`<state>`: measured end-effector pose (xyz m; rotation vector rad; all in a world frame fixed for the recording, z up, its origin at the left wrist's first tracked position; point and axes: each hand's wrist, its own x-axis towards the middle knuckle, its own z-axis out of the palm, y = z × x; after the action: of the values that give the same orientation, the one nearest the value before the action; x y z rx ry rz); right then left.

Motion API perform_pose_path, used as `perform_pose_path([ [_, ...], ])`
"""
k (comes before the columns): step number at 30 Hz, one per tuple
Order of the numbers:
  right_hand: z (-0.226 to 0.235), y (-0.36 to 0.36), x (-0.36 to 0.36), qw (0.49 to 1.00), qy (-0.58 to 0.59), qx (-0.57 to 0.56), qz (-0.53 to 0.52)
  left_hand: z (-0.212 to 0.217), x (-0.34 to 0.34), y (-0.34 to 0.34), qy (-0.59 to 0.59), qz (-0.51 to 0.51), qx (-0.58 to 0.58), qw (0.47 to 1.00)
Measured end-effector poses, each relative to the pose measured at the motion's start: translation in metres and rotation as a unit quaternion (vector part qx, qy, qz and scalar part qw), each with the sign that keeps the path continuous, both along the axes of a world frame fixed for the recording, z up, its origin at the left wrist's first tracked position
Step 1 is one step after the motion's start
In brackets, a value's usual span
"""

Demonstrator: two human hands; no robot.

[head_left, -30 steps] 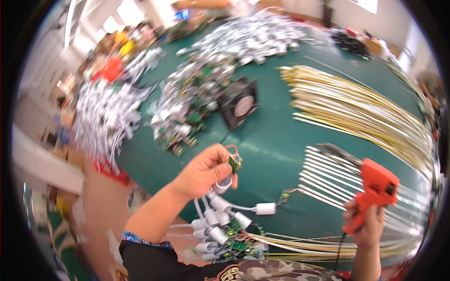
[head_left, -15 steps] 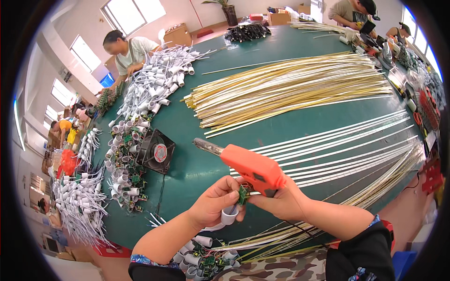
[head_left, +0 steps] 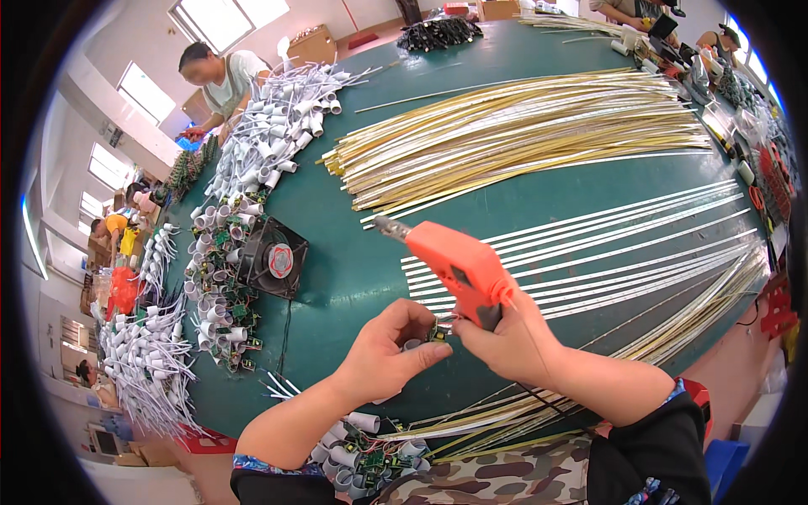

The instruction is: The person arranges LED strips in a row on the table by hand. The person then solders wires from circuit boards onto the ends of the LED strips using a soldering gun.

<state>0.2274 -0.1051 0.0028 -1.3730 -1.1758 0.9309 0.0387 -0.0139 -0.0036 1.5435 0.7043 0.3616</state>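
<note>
My right hand (head_left: 512, 347) is wrapped round the grip of an orange soldering gun (head_left: 459, 259), whose metal barrel (head_left: 392, 228) points up and to the left. My left hand (head_left: 380, 358) pinches a small green circuit board (head_left: 438, 334) between thumb and fingers. Behind those fingers a white cup-shaped cap (head_left: 411, 344) is mostly hidden. The two hands are close together, and thin wire shows between the board and my right fingers. Just beyond them, white LED strips (head_left: 555, 263) lie in spaced rows on the green table (head_left: 345, 278).
A black fan (head_left: 278, 258) stands left of my hands, beside caps with circuit boards (head_left: 220, 290). White wired caps (head_left: 269, 135) are heaped farther back. A thick bundle of yellow and white strips (head_left: 522, 139) lies across the table. A person (head_left: 223, 80) works at the far left.
The soldering gun's barrel has swung right, away from the fan. My left fingers have turned with the board, and the cap that hung below is now mostly covered. The view has tilted down slightly.
</note>
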Motion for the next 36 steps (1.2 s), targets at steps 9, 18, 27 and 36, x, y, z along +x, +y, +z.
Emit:
perform_pose_path([
  [9,-0.006,-0.005,0.021,0.994,0.076,-0.075,-0.023,0.006,0.003,-0.002,-0.01,-0.02,-0.087,0.996],
  [18,-0.016,-0.01,0.021,0.989,0.125,-0.011,0.076,0.002,0.015,-0.003,-0.191,-0.087,-0.387,0.898],
  [27,-0.01,-0.015,0.022,0.981,0.12,-0.012,0.155,0.012,0.019,-0.006,-0.128,-0.09,-0.382,0.911],
  [36,-0.006,-0.023,0.009,0.974,0.205,0.024,0.089,0.026,0.025,-0.009,-0.123,-0.134,-0.286,0.941],
])
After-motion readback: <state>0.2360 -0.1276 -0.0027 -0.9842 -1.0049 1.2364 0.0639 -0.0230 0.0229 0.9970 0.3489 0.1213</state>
